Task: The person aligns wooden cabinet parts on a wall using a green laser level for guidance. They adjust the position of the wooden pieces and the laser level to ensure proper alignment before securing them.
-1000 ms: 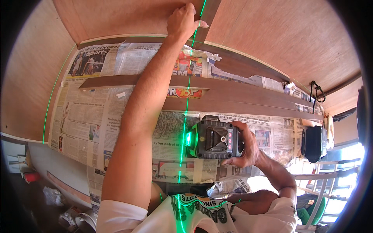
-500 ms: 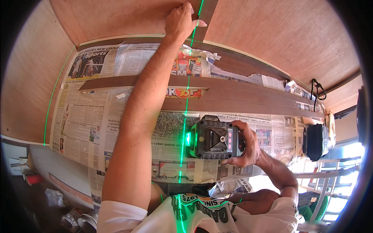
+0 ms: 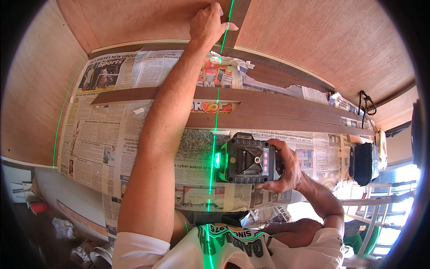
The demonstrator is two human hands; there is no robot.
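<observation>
My right hand is wrapped round the right side of a black laser level, which stands on the newspaper-covered surface. A bright green line runs from the level's lit window, up the far panel and down across my shirt. My left arm stretches far forward. There my left hand rests against a vertical brown strip on the wooden panel, its thumb spread onto the strip beside the green line. The other fingers are partly curled, and nothing shows between them and the thumb.
Long brown wooden strips lie across the newspaper. A black case-like object stands at the right, below a looped black cord. Plywood panels enclose the far and left sides. Metal rails are at lower right.
The green line on the left panel has shifted slightly right, and the line near the laser level has moved a touch right too. Both hands keep their places.
</observation>
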